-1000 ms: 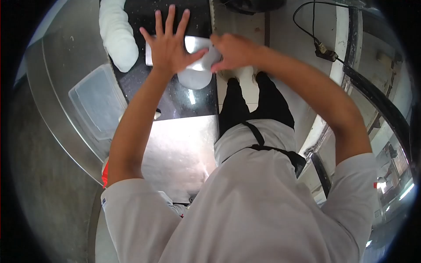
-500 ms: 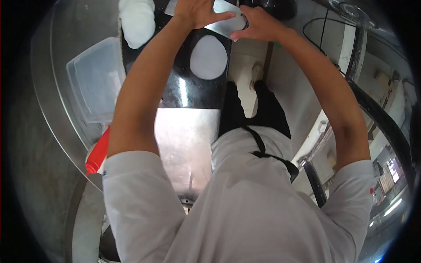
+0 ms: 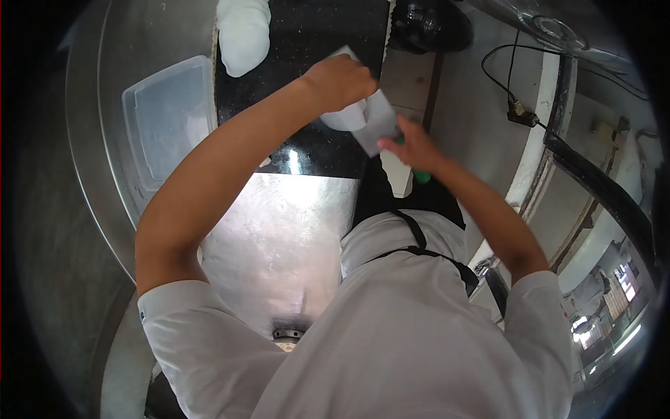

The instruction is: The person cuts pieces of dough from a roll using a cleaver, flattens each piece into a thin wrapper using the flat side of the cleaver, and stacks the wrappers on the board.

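Note:
My left hand (image 3: pixel 342 82) is closed, its fingers curled down over the far edge of a thin white disc (image 3: pixel 344 120) on the black board (image 3: pixel 314 157). The fingertips are hidden. A wide, flat metal blade (image 3: pixel 379 127) lies tilted beside the disc, partly under the same hand, and reaches past the board's right edge. My right hand (image 3: pixel 417 145) is closed round the blade's green handle (image 3: pixel 421 176), right of the board. A thick white doughy roll (image 3: pixel 244 38) rests at the board's upper left.
A clear plastic container (image 3: pixel 171 122) sits left of the board. The shiny metal surface (image 3: pixel 279 237) lies nearer my body. A black rounded object (image 3: pixel 429 26) is at the upper right, and a cable with a black connector (image 3: pixel 522 117) hangs farther right.
The blade has come off the board's far part toward me and turned steeply. My left hand has gone from spread to curled over the disc; my right hand has moved down with the handle.

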Action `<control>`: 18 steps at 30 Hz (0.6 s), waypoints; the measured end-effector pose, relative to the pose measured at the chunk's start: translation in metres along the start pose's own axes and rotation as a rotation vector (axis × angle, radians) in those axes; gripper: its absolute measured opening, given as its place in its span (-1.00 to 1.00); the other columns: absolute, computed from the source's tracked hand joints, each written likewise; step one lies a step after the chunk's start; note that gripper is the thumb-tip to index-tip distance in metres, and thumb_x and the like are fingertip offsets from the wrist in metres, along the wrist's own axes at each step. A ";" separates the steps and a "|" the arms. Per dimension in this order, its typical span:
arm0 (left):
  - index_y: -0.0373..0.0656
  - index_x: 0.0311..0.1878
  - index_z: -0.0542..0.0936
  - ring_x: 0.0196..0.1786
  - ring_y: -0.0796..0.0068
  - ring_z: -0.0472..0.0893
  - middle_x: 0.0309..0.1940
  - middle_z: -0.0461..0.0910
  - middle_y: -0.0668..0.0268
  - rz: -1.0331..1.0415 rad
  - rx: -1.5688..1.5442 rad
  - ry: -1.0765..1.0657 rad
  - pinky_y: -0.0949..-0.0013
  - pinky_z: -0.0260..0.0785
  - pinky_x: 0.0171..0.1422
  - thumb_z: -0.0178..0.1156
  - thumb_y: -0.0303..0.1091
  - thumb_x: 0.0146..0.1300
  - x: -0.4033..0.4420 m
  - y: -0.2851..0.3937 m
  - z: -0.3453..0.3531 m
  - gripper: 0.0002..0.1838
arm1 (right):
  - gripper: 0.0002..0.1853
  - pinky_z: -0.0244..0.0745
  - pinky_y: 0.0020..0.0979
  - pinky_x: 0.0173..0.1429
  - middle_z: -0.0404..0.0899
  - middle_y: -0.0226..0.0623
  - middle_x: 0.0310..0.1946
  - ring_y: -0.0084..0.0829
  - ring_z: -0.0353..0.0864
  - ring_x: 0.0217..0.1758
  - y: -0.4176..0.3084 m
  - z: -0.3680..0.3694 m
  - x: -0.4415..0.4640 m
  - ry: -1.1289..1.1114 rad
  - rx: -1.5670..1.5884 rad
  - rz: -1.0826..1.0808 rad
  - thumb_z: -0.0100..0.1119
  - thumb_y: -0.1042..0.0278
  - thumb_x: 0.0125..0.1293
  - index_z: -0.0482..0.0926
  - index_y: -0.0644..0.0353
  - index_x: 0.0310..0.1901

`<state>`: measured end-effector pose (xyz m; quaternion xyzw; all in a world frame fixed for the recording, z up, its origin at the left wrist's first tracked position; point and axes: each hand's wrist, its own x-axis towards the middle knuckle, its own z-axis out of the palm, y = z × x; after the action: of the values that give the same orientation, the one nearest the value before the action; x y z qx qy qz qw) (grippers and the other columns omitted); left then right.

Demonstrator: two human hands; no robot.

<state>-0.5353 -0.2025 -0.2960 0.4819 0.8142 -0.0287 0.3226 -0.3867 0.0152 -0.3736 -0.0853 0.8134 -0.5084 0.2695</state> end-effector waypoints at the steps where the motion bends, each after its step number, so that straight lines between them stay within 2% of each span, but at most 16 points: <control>1: -0.10 -0.05 0.73 0.32 0.24 0.58 0.15 0.61 0.17 0.046 0.020 0.004 0.21 0.51 0.23 0.29 -0.50 0.21 -0.004 0.000 -0.009 -0.76 | -0.46 0.60 -0.14 0.08 0.70 0.08 -0.09 -0.06 0.74 -0.01 0.003 0.010 -0.015 -0.002 0.020 0.034 0.46 0.18 0.32 0.49 0.35 0.17; 3: -0.10 -0.09 0.74 0.24 0.22 0.63 0.11 0.60 0.16 0.136 0.063 0.007 0.22 0.53 0.20 0.30 -0.49 0.19 -0.017 0.005 -0.022 -0.78 | -0.47 0.60 -0.12 0.03 0.70 0.13 -0.16 -0.01 0.76 -0.07 -0.008 0.017 -0.034 -0.070 0.027 0.136 0.45 0.15 0.34 0.46 0.37 0.11; 7: -0.13 0.13 0.61 0.30 0.09 0.55 0.10 0.56 0.15 0.058 -0.456 -0.009 0.11 0.48 0.33 0.34 -0.54 0.14 -0.026 0.009 0.002 -0.56 | -0.48 0.60 -0.10 0.02 0.70 0.14 -0.19 0.05 0.76 -0.09 -0.001 0.024 -0.037 -0.125 0.089 0.147 0.43 0.12 0.36 0.45 0.37 0.07; 8: -0.16 0.12 0.49 0.20 0.00 0.60 0.09 0.53 0.15 0.104 -0.419 0.131 0.05 0.51 0.26 0.40 -0.60 0.10 -0.031 0.011 0.024 -0.50 | -0.49 0.60 -0.10 0.02 0.70 0.15 -0.19 0.05 0.76 -0.08 -0.007 0.019 -0.036 -0.139 0.101 0.157 0.42 0.11 0.36 0.45 0.38 0.06; 11: -0.14 0.14 0.48 0.18 0.02 0.63 0.19 0.51 0.15 0.090 -0.492 0.333 0.08 0.53 0.25 0.44 -0.57 0.10 -0.051 0.025 0.054 -0.47 | -0.49 0.60 -0.09 0.03 0.69 0.16 -0.18 0.05 0.75 -0.06 -0.015 0.006 -0.032 -0.167 0.071 0.170 0.41 0.10 0.37 0.46 0.37 0.05; 12: -0.11 0.14 0.46 0.26 0.06 0.60 0.23 0.52 0.14 -0.012 -0.470 0.282 0.07 0.51 0.27 0.49 -0.54 0.06 -0.059 0.033 0.052 -0.42 | -0.50 0.60 -0.08 0.03 0.69 0.17 -0.18 0.05 0.75 -0.06 -0.016 0.003 -0.031 -0.179 0.050 0.172 0.41 0.09 0.37 0.46 0.36 0.05; 15: -0.11 0.04 0.50 0.23 0.07 0.60 0.13 0.54 0.15 -0.196 -0.496 0.156 0.10 0.51 0.25 0.52 -0.50 0.05 -0.062 0.042 0.054 -0.50 | -0.52 0.59 -0.09 0.03 0.69 0.17 -0.16 0.03 0.75 -0.05 -0.012 0.002 -0.030 -0.162 0.049 0.147 0.41 0.09 0.36 0.48 0.35 0.01; 18: -0.12 -0.09 0.52 0.09 0.06 0.64 0.02 0.54 0.14 -0.103 -0.485 0.311 0.12 0.54 0.18 0.51 -0.47 0.07 -0.065 0.042 0.059 -0.61 | -0.54 0.57 -0.11 0.02 0.69 0.15 -0.15 0.02 0.75 -0.06 -0.012 -0.001 -0.030 -0.162 -0.028 0.108 0.42 0.11 0.35 0.50 0.34 -0.01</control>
<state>-0.4510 -0.2510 -0.2958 0.3474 0.8603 0.2248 0.2978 -0.3640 0.0227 -0.3526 -0.0859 0.7996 -0.4729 0.3600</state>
